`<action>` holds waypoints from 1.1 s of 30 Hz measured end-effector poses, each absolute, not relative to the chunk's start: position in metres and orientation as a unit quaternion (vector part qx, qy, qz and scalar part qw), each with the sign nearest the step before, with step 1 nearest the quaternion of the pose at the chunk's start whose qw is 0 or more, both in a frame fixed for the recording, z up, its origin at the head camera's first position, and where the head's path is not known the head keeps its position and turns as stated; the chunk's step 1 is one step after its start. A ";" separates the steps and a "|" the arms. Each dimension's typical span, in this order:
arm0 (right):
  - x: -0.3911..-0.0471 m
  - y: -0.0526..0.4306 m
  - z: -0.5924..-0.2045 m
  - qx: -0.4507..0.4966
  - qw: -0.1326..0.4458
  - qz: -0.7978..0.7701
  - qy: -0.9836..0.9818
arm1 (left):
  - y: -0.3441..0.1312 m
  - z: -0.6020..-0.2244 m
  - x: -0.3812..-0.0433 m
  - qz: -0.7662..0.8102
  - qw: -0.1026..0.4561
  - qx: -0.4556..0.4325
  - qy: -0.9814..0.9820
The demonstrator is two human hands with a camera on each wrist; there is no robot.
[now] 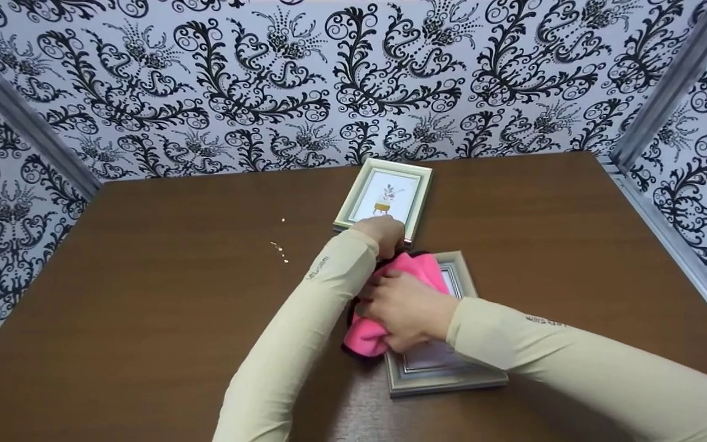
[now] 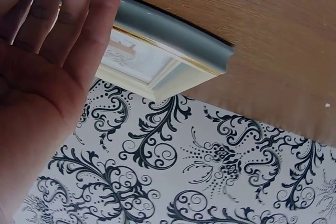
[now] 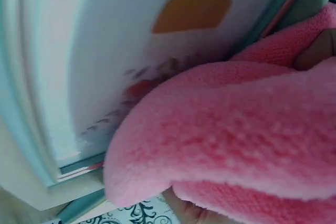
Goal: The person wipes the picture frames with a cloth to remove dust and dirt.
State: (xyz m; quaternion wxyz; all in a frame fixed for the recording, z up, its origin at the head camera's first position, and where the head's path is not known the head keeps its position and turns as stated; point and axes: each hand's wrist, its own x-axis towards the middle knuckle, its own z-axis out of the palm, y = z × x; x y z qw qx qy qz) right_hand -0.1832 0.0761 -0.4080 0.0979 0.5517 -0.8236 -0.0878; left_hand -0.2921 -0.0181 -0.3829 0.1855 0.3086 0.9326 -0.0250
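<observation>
My right hand (image 1: 412, 307) grips a bunched pink cloth (image 1: 418, 267) with dark edging and presses it on the nearer picture frame (image 1: 448, 380). The right wrist view shows the fluffy cloth (image 3: 220, 129) over a picture with an orange pot (image 3: 194, 11). My left hand (image 1: 384, 233) is at the nearer frame's far left corner, beside the cloth; its fingertips are hidden. In the left wrist view, the fingers of that hand (image 2: 50, 51) look fairly straight. Just beyond it lies a second, cream picture frame (image 1: 356, 190), face up, showing a plant in an orange pot.
Small pale crumbs (image 1: 278, 248) lie on the brown tabletop (image 1: 163, 294), left of the frames. White panels with black scrollwork (image 1: 280, 80) stand behind the table and at both sides, joined by metal posts (image 1: 666, 86).
</observation>
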 end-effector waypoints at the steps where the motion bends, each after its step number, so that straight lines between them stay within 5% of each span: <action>1: -0.181 0.075 -0.407 0.554 0.092 -0.094 -0.822 | -0.017 -0.382 -0.291 -0.029 0.184 0.309 0.933; 15: -0.113 0.085 -0.394 0.638 0.064 -0.104 -0.761 | -0.011 -0.375 -0.285 -0.067 0.180 0.307 0.932; 33: -0.183 0.084 -0.408 0.547 0.087 -0.049 -0.831 | -0.009 -0.379 -0.284 -0.073 0.166 0.295 0.938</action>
